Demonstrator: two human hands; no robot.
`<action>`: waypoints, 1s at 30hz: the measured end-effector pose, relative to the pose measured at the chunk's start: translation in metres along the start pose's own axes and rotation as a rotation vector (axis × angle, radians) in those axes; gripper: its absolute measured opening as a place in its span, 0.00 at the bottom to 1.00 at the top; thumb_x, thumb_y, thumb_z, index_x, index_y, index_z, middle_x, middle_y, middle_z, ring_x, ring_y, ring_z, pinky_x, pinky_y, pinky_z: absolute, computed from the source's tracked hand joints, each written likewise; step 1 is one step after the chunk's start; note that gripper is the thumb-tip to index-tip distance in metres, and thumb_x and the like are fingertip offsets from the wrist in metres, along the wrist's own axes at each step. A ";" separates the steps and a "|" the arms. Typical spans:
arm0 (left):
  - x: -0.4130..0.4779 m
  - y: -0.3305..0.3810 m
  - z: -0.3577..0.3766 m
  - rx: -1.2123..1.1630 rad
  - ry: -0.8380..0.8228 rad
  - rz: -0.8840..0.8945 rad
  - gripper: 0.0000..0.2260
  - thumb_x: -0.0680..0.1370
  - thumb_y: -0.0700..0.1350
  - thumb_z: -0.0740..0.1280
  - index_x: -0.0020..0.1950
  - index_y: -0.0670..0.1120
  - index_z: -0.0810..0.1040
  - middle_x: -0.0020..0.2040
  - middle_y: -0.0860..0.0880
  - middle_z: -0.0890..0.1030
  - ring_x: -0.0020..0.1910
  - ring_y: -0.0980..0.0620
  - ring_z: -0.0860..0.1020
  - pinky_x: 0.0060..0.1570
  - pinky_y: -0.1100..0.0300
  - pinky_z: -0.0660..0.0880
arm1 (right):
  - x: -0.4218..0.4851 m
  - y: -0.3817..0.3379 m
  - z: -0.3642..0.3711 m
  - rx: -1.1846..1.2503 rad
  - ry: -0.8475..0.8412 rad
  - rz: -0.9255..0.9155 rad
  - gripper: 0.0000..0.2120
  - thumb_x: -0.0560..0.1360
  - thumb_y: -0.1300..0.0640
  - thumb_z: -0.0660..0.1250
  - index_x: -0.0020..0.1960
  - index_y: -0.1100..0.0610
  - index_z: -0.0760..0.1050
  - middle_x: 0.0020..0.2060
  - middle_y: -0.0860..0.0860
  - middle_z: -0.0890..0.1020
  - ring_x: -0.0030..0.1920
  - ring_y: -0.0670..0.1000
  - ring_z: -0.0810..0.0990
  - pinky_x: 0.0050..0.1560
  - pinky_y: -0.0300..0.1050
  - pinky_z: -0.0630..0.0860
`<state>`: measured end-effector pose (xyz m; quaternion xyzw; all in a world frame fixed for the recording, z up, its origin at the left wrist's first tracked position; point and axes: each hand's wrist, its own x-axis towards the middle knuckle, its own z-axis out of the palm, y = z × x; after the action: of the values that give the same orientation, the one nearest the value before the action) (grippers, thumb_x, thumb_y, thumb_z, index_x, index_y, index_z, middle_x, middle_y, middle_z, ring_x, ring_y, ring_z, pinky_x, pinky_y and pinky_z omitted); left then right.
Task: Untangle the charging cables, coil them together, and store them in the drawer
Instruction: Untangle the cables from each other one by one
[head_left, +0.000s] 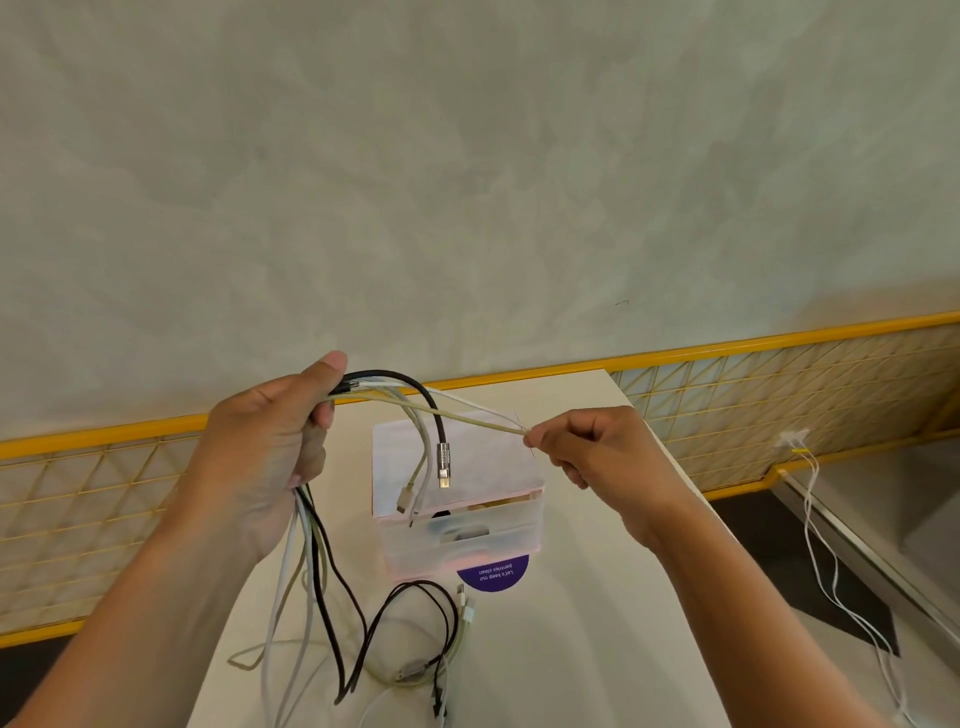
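A white table (597, 649) lies beneath both hands. On it, below and between them, stands a translucent plastic drawer unit (514, 535). The left hand (270, 457) is fisted around a bundle of charging cables (311, 561); their tails hang from it to the tabletop. The right hand (597, 452) pinches one beige cable (467, 418), stretched straight between the hands. A black braided cable's metal plug (443, 457) dangles between them, above the drawer unit.

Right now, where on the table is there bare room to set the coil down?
Bare: table right of the purple sticker, and the strip behind the drawer box. Crowded: cables hanging from the left hand sprawl front-left.
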<state>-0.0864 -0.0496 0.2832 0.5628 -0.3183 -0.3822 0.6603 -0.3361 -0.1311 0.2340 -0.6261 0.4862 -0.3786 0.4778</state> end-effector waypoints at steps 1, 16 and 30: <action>-0.001 0.000 0.002 0.017 -0.003 0.014 0.18 0.66 0.56 0.74 0.30 0.45 0.71 0.26 0.48 0.60 0.20 0.54 0.54 0.23 0.63 0.52 | 0.001 0.000 0.003 -0.016 0.042 -0.002 0.08 0.78 0.62 0.69 0.46 0.56 0.87 0.29 0.40 0.82 0.28 0.37 0.76 0.32 0.31 0.70; -0.014 -0.015 0.027 0.150 -0.026 0.117 0.22 0.69 0.56 0.74 0.23 0.47 0.70 0.28 0.44 0.60 0.22 0.52 0.55 0.23 0.65 0.56 | 0.010 0.018 0.028 -0.219 0.408 0.006 0.11 0.74 0.56 0.70 0.34 0.59 0.82 0.31 0.48 0.84 0.32 0.55 0.80 0.32 0.48 0.77; -0.008 -0.002 0.009 0.111 -0.060 0.005 0.21 0.64 0.58 0.74 0.28 0.44 0.70 0.27 0.44 0.59 0.22 0.52 0.53 0.30 0.56 0.49 | 0.004 0.027 -0.006 0.175 -0.201 0.108 0.06 0.76 0.59 0.72 0.51 0.54 0.86 0.49 0.50 0.88 0.55 0.51 0.83 0.56 0.49 0.72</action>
<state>-0.0984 -0.0473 0.2828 0.5858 -0.3600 -0.3790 0.6193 -0.3471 -0.1386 0.2094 -0.5896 0.4340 -0.3290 0.5964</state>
